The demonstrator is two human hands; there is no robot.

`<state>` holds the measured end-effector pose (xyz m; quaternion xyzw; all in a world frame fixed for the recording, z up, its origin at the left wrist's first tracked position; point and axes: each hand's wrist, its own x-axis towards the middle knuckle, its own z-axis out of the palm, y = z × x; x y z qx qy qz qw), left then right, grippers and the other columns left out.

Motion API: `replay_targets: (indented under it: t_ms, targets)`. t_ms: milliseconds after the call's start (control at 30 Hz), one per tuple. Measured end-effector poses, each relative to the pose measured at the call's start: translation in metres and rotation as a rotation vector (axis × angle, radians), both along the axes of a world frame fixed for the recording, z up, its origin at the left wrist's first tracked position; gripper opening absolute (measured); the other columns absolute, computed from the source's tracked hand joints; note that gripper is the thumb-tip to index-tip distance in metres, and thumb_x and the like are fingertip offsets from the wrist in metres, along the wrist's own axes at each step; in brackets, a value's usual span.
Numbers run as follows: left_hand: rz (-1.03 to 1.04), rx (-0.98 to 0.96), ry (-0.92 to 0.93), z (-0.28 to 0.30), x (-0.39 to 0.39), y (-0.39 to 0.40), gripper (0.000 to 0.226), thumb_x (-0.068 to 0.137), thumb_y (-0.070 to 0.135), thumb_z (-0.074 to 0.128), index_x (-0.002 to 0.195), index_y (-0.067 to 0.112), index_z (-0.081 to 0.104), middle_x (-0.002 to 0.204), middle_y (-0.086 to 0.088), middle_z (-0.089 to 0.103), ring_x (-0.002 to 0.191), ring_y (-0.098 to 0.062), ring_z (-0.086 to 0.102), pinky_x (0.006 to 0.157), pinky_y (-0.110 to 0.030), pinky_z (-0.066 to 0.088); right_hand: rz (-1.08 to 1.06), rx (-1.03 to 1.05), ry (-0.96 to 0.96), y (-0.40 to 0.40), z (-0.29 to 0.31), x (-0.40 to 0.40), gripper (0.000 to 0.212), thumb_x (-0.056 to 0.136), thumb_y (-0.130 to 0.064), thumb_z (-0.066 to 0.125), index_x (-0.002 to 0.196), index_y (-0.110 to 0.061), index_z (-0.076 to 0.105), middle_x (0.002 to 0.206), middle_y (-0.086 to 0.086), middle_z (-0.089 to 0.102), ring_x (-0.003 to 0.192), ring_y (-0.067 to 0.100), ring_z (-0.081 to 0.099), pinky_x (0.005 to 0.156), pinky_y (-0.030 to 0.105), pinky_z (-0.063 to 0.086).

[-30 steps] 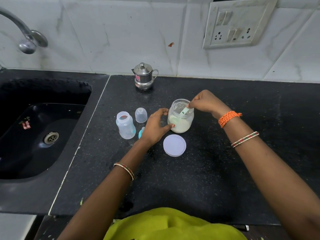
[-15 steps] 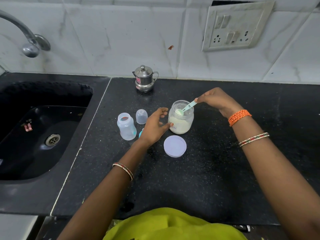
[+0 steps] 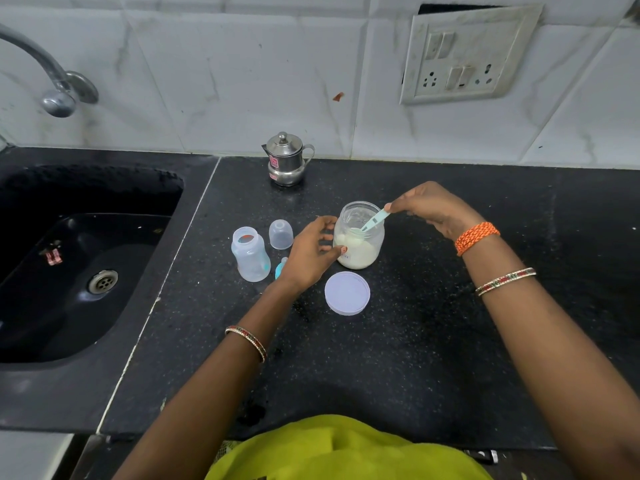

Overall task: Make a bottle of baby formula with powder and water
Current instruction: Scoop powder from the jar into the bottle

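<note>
Right hand (image 3: 429, 211) pinches the top end of the thin pale-green plastic measuring scoop (image 3: 374, 221), fingers clamped on the handle tip; scoop bowl is down inside the clear wide-mouth jar of off-white formula powder (image 3: 358, 237). Left hand (image 3: 311, 252) is at the jar's left side, fingers loosely curled and spread, fingertips touching or just beside the wall. It's a steadying contact, not a full grip.

Jar stands upright on the black speckled tabletop (image 3: 415, 341), mid-frame, roughly half full. Its round white lid (image 3: 347, 293) lies flat just in front. Empty translucent baby bottle (image 3: 250, 254), open-mouthed and upright, stands left of the left hand; clear dome cap (image 3: 281, 234) is behind it, and a bit of teal plastic (image 3: 281, 267), likely the teat ring, sits between bottle and hand, mostly hidden.

Handling judgement:
- Scoop: very light, stiff, and long relative to its bowl. An end pinch gives reach, but wobble would spill the heaped powder. Keep the bowl level on the way out.
- Jar: smooth wall, probably slippery; looks moderately weighty with powder, so it shouldn't tip easily. Hold it at mid-wall.
- Bottle: light, empty and narrow-mouthed, so it will skate or topple if nudged. Hold around the waist while tipping powder in.

Small lidded steel pot (image 3: 287, 161) stands at the back wall.
</note>
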<state>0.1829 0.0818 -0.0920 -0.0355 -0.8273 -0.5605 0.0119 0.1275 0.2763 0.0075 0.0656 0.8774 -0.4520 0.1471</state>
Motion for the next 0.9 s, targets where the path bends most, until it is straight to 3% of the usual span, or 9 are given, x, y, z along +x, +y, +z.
replay_targets:
  t_ms: [200, 400, 567, 900]
  targets:
    - [0.018, 0.014, 0.026, 0.0, 0.002, 0.002, 0.051, 0.082, 0.007, 0.068, 0.128, 0.012, 0.047, 0.129, -0.007, 0.052, 0.107, -0.015, 0.057, 0.093, -0.032, 0.052, -0.02, -0.009, 0.011, -0.002, -0.003, -0.001, 0.028, 0.08, -0.019, 0.073, 0.101, -0.001, 0.07, 0.113, 0.013, 0.062, 0.107, 0.021, 0.05, 0.086, 0.03, 0.035]
    - [0.029, 0.002, 0.027, 0.005, 0.004, 0.001, 0.052, 0.083, 0.007, 0.067, 0.13, 0.011, 0.044, 0.135, -0.007, 0.048, 0.11, -0.014, 0.053, 0.095, -0.027, 0.049, -0.019, -0.019, -0.006, -0.005, -0.006, -0.004, 0.03, 0.081, -0.018, 0.073, 0.104, -0.001, 0.069, 0.124, 0.013, 0.06, 0.124, 0.027, 0.047, 0.092, 0.031, 0.032]
    - [0.038, 0.0, 0.015, 0.007, 0.006, 0.001, 0.054, 0.084, 0.007, 0.066, 0.132, 0.012, 0.043, 0.137, -0.008, 0.047, 0.118, -0.019, 0.053, 0.098, -0.032, 0.048, 0.017, -0.02, -0.037, -0.007, -0.007, -0.004, 0.03, 0.078, -0.018, 0.075, 0.103, -0.002, 0.07, 0.124, 0.014, 0.06, 0.123, 0.027, 0.048, 0.094, 0.033, 0.034]
    - [0.031, 0.017, 0.005, 0.008, 0.008, 0.001, 0.054, 0.084, 0.005, 0.065, 0.133, 0.012, 0.043, 0.139, -0.007, 0.045, 0.119, -0.016, 0.051, 0.097, -0.025, 0.046, -0.012, -0.031, 0.029, -0.004, -0.011, -0.003, 0.026, 0.079, -0.019, 0.074, 0.1, -0.003, 0.072, 0.117, 0.013, 0.064, 0.116, 0.025, 0.052, 0.097, 0.034, 0.039]
